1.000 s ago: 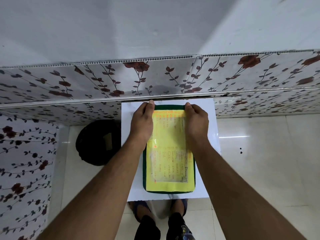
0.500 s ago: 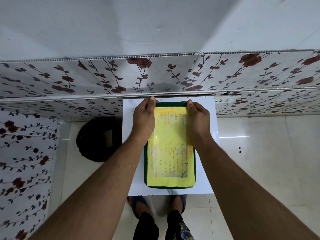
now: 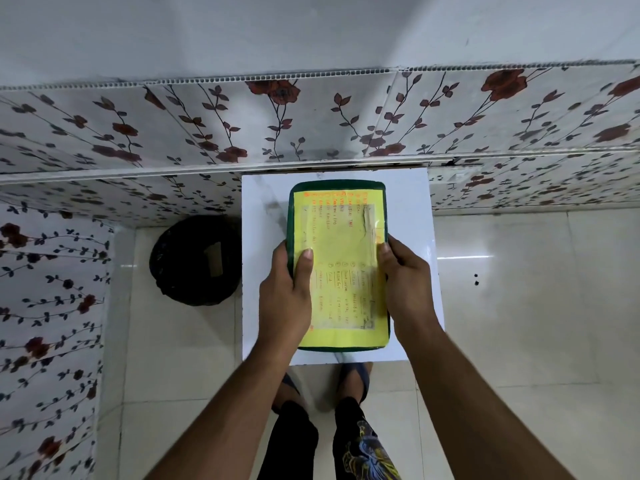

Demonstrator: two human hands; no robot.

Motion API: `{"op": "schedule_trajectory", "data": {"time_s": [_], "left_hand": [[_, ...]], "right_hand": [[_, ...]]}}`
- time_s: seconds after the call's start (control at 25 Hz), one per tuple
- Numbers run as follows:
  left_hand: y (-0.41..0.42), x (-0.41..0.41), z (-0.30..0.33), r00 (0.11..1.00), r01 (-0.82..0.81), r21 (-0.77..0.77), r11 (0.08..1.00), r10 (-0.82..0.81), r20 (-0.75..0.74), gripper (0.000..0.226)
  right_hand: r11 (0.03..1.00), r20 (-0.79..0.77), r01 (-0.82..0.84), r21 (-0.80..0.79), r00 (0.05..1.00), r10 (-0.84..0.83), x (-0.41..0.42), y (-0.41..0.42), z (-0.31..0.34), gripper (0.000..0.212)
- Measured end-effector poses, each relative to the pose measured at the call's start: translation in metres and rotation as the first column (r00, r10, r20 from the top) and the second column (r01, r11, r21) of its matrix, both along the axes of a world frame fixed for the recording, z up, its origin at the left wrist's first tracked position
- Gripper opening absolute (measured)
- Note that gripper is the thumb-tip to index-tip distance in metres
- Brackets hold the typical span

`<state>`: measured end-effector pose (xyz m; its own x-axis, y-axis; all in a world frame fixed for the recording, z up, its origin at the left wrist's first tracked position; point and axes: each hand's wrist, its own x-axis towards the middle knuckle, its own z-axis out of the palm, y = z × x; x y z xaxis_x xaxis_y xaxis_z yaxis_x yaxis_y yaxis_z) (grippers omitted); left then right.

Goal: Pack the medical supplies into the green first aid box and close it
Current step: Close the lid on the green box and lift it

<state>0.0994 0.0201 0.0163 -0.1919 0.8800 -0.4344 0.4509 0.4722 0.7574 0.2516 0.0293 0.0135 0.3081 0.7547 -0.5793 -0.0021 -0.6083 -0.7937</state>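
The green first aid box lies flat on a small white table, lid shut, with a yellow handwritten label covering its top. My left hand grips the box's left long edge, thumb on the label. My right hand grips the right long edge at about the same height. No loose medical supplies show anywhere in view; the box's contents are hidden.
The white table stands against a floral-patterned wall. A black round bin sits on the tiled floor left of the table. My feet in sandals show under the table's near edge.
Both hands have slid from the box's far end back toward me, and now hold its two long sides near the middle. The box itself has stayed in place.
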Motion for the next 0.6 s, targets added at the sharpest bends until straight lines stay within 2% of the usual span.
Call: {"op": "schedule_trajectory", "data": {"time_s": [0.08,0.2,0.32,0.36,0.6], "left_hand": [[0.002,-0.003,0.006,0.997,-0.002,-0.051,0.999,0.006,0.071,0.038],[-0.001,-0.018,0.023,0.975,0.058,-0.213,0.975,-0.009,0.222,0.041],[-0.032,-0.034,0.026,0.962,0.173,-0.364,0.915,-0.077,0.263,0.041],[-0.041,-0.036,0.025,0.961,0.174,-0.388,0.905,-0.07,0.268,0.039],[-0.037,-0.026,0.019,0.942,0.061,-0.398,0.915,0.079,0.326,0.025]], "right_hand": [[0.999,-0.004,-0.047,0.0,0.999,0.047,0.003,-0.001,0.005,0.029],[0.985,-0.044,-0.171,-0.012,0.984,0.17,0.01,-0.011,0.018,0.025],[0.93,-0.082,-0.35,-0.116,0.936,0.342,0.019,-0.043,0.021,0.052],[0.908,-0.066,-0.396,-0.136,0.918,0.391,0.019,-0.052,0.021,0.054],[0.934,-0.108,-0.333,-0.132,0.941,0.321,0.021,-0.051,0.018,0.052]]}}
